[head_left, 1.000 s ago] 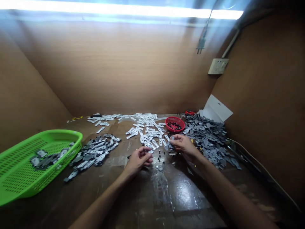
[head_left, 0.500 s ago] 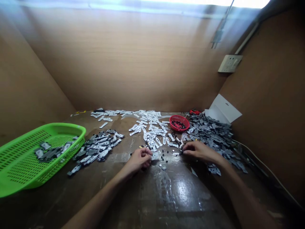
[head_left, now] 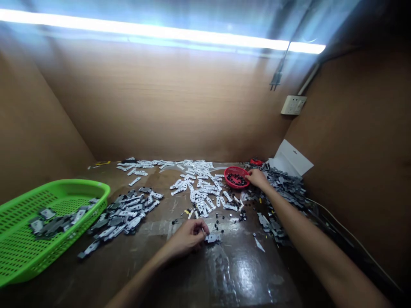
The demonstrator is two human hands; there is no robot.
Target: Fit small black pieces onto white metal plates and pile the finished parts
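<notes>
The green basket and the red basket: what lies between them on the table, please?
In the head view, a heap of grey-and-white flat parts lies beside the green perforated basket. Scattered white flat parts lie nearer the red basket.

- right-hand grip [head_left: 257,178] has moved off the middle of the desk [head_left: 247,273] and is now up at the rim of the red plastic basket [head_left: 228,179]
- left-hand grip [head_left: 188,238] has come back toward the person, pinching a grey metal plate [head_left: 212,238] that was up level with the black bits [head_left: 218,222] before
- clump of loose grey plates [head_left: 271,229] under the big pile looks bigger now
- camera's tilted up a bit, so the whole fluorescent tube [head_left: 160,31] is back in shot
</notes>
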